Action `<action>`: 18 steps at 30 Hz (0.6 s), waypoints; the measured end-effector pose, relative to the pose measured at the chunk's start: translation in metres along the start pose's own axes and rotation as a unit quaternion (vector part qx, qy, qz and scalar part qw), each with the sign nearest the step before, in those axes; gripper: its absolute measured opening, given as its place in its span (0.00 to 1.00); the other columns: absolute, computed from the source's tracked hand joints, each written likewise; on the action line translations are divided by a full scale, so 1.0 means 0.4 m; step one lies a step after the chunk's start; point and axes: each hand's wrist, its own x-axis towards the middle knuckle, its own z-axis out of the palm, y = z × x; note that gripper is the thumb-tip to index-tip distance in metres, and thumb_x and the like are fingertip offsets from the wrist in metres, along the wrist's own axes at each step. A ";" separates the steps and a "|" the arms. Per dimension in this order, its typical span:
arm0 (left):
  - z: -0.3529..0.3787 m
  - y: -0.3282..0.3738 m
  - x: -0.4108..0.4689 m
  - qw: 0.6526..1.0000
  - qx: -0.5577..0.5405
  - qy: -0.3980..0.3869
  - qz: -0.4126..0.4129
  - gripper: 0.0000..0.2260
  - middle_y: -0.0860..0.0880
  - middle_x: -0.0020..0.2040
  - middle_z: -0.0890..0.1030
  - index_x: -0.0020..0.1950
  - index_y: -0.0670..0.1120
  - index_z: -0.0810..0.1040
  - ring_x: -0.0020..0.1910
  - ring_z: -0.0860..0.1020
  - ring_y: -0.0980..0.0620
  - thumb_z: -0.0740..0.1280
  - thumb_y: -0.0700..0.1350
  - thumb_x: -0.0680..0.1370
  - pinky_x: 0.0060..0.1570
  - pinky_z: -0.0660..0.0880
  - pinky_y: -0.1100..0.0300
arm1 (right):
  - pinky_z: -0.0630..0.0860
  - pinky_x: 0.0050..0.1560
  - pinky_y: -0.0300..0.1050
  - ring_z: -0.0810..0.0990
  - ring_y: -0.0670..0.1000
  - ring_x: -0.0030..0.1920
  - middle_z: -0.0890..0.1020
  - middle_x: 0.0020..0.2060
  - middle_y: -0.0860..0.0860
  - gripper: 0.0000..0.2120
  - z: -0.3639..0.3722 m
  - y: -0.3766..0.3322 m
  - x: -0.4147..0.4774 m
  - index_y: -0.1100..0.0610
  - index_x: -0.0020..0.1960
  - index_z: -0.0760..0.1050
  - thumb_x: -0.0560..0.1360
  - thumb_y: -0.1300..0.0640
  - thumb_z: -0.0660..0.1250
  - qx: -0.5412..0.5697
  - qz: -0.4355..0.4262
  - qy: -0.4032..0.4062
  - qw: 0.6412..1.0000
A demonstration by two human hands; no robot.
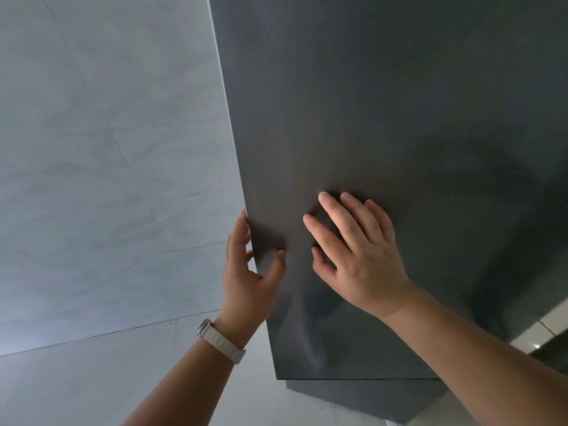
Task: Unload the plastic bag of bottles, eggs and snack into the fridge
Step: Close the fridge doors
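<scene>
The dark grey fridge door [384, 103] is seen across the middle and right of the frame. Its left edge is gripped by the left hand [246, 272], low in the middle. The right hand [359, 253] is pressed flat on the door, just beside it. A white watch band [221, 341] is worn on the left wrist.

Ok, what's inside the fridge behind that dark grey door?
Nothing inside shows: the closed-looking fridge door covers the whole interior. Only the left hand, gripping the door's edge, and the right hand, flat on its front, are visible.
</scene>
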 end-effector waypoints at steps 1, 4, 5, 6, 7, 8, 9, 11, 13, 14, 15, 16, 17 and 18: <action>0.003 -0.011 0.016 1.000 -0.001 -0.006 0.001 0.36 0.48 0.72 0.72 0.75 0.63 0.60 0.69 0.74 0.46 0.71 0.43 0.73 0.59 0.79 0.46 | 0.66 0.68 0.58 0.70 0.58 0.68 0.74 0.70 0.55 0.18 0.007 0.002 0.006 0.53 0.64 0.79 0.74 0.55 0.68 -0.005 0.003 -0.005 1.000; 0.018 -0.042 0.067 1.000 -0.012 -0.025 -0.001 0.35 0.49 0.73 0.72 0.76 0.63 0.59 0.69 0.73 0.47 0.71 0.47 0.73 0.59 0.78 0.46 | 0.67 0.67 0.58 0.71 0.58 0.68 0.75 0.69 0.55 0.18 0.032 0.012 0.021 0.54 0.64 0.79 0.75 0.56 0.68 -0.030 0.016 -0.023 0.999; 0.024 -0.052 0.085 0.999 -0.016 -0.031 -0.001 0.35 0.49 0.73 0.72 0.76 0.63 0.59 0.69 0.73 0.47 0.71 0.47 0.73 0.59 0.78 0.45 | 0.67 0.68 0.58 0.71 0.58 0.68 0.74 0.70 0.55 0.18 0.042 0.016 0.026 0.54 0.65 0.79 0.75 0.56 0.68 -0.039 0.016 -0.031 0.999; 0.032 -0.062 0.104 0.999 -0.018 -0.036 0.000 0.35 0.48 0.73 0.72 0.76 0.64 0.59 0.69 0.73 0.48 0.71 0.47 0.73 0.60 0.78 0.45 | 0.66 0.68 0.58 0.71 0.58 0.68 0.74 0.70 0.55 0.18 0.055 0.022 0.031 0.54 0.65 0.78 0.75 0.56 0.68 -0.047 0.017 -0.038 0.998; 0.040 -0.072 0.122 0.999 -0.020 -0.042 0.001 0.36 0.49 0.73 0.72 0.76 0.64 0.59 0.69 0.73 0.48 0.71 0.46 0.73 0.60 0.78 0.44 | 0.66 0.68 0.58 0.71 0.59 0.68 0.74 0.70 0.56 0.18 0.068 0.028 0.036 0.55 0.65 0.78 0.75 0.57 0.68 -0.055 0.018 -0.044 0.997; 0.049 -0.083 0.141 0.999 -0.023 -0.048 0.001 0.36 0.49 0.73 0.72 0.76 0.64 0.59 0.69 0.73 0.48 0.71 0.46 0.73 0.60 0.78 0.44 | 0.66 0.69 0.58 0.71 0.59 0.68 0.74 0.70 0.56 0.19 0.083 0.034 0.041 0.55 0.65 0.78 0.75 0.57 0.68 -0.063 0.022 -0.050 0.997; 0.058 -0.093 0.160 0.998 -0.028 -0.056 0.003 0.35 0.49 0.73 0.72 0.76 0.63 0.59 0.69 0.73 0.48 0.71 0.46 0.74 0.59 0.77 0.43 | 0.65 0.69 0.58 0.71 0.59 0.68 0.73 0.70 0.55 0.19 0.097 0.039 0.044 0.55 0.65 0.78 0.74 0.57 0.68 -0.072 0.027 -0.055 0.996; 0.073 -0.116 0.198 0.997 -0.038 -0.073 0.012 0.34 0.50 0.72 0.72 0.76 0.60 0.60 0.68 0.74 0.48 0.70 0.49 0.74 0.59 0.78 0.43 | 0.65 0.69 0.58 0.71 0.58 0.68 0.73 0.71 0.55 0.19 0.125 0.051 0.049 0.55 0.65 0.78 0.74 0.57 0.68 -0.092 0.037 -0.063 0.993; 0.088 -0.139 0.232 0.995 -0.043 -0.088 0.026 0.34 0.53 0.70 0.73 0.76 0.62 0.59 0.67 0.74 0.49 0.70 0.50 0.73 0.58 0.78 0.44 | 0.66 0.69 0.58 0.71 0.58 0.69 0.73 0.71 0.55 0.19 0.146 0.065 0.053 0.54 0.65 0.78 0.74 0.57 0.67 -0.109 0.041 -0.071 0.991; 0.094 -0.148 0.246 0.994 -0.046 -0.094 0.032 0.33 0.56 0.69 0.72 0.75 0.63 0.59 0.66 0.74 0.51 0.70 0.50 0.73 0.58 0.78 0.46 | 0.66 0.68 0.58 0.71 0.58 0.69 0.73 0.71 0.55 0.20 0.156 0.071 0.056 0.54 0.65 0.78 0.74 0.57 0.68 -0.116 0.042 -0.073 0.990; 0.100 -0.155 0.258 0.993 -0.049 -0.099 0.036 0.33 0.61 0.68 0.72 0.74 0.64 0.59 0.66 0.74 0.53 0.69 0.51 0.73 0.58 0.78 0.48 | 0.67 0.68 0.58 0.70 0.58 0.68 0.74 0.70 0.55 0.20 0.164 0.074 0.058 0.53 0.65 0.78 0.74 0.57 0.68 -0.122 0.044 -0.074 0.989; 0.105 -0.162 0.267 0.993 -0.049 -0.101 0.040 0.33 0.65 0.67 0.70 0.74 0.65 0.59 0.65 0.74 0.57 0.69 0.52 0.72 0.58 0.78 0.52 | 0.67 0.68 0.59 0.70 0.58 0.68 0.74 0.70 0.55 0.20 0.172 0.075 0.060 0.52 0.65 0.78 0.73 0.56 0.68 -0.129 0.048 -0.073 0.988; 0.109 -0.168 0.273 0.993 -0.047 -0.101 0.045 0.33 0.69 0.66 0.69 0.74 0.64 0.59 0.64 0.73 0.60 0.69 0.53 0.72 0.58 0.78 0.56 | 0.67 0.68 0.59 0.70 0.59 0.68 0.74 0.70 0.55 0.21 0.180 0.072 0.060 0.51 0.66 0.78 0.73 0.56 0.68 -0.134 0.051 -0.071 0.987; 0.111 -0.175 0.277 0.992 -0.047 -0.103 0.052 0.33 0.71 0.65 0.68 0.74 0.64 0.59 0.63 0.72 0.62 0.69 0.53 0.71 0.57 0.77 0.60 | 0.66 0.68 0.59 0.70 0.59 0.68 0.74 0.70 0.55 0.21 0.187 0.068 0.059 0.50 0.66 0.78 0.73 0.55 0.68 -0.140 0.053 -0.069 0.986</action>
